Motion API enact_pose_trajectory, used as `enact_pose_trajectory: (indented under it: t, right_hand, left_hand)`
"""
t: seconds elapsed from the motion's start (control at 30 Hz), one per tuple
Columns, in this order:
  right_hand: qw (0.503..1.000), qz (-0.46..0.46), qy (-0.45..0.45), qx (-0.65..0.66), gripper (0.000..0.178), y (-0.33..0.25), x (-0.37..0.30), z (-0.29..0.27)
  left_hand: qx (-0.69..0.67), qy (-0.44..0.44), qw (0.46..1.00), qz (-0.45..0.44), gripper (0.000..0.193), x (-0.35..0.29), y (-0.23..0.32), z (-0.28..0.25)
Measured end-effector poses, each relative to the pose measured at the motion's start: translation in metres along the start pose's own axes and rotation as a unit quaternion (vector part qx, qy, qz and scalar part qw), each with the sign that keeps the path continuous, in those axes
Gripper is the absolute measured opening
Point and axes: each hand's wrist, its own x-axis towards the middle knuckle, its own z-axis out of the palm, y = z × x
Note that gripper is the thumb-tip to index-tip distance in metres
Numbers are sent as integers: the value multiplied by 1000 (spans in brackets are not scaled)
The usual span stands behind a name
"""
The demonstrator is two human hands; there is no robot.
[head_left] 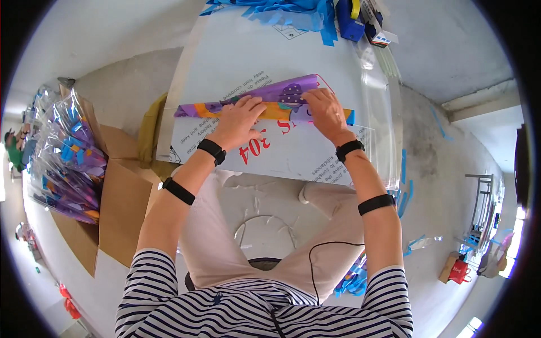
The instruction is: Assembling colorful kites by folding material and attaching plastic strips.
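A long, narrow folded sheet, purple with orange and teal patterning, lies across the table in front of me. It looks like thin printed plastic or foil, and its far edge rises at a slant toward the right. My left hand rests on its left half, fingers spread over the orange fold and thumb apart on the near side. At the right part of the sheet, my right hand has bent fingers closed on the folded layers; the thumb is mostly hidden. A blue end of the sheet shows beyond it.
The table is covered in white printed film. Blue strips and a blue tape dispenser lie at the far edge. On the left stands an open cardboard box beside clear-wrapped purple packages. Blue scraps dot the floor.
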Motion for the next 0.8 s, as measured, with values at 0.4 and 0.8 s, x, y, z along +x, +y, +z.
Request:
enact_pose_trajectory:
  t: [0.4, 0.8]
  right_hand:
    - [987, 84, -139, 1, 4, 5, 15, 14]
    - [964, 125, -219, -89, 8, 2, 25, 23]
  left_hand:
    - [-27, -50, 998, -41, 94, 6, 5, -10]
    - [-35, -18, 999, -20, 94, 7, 2, -6]
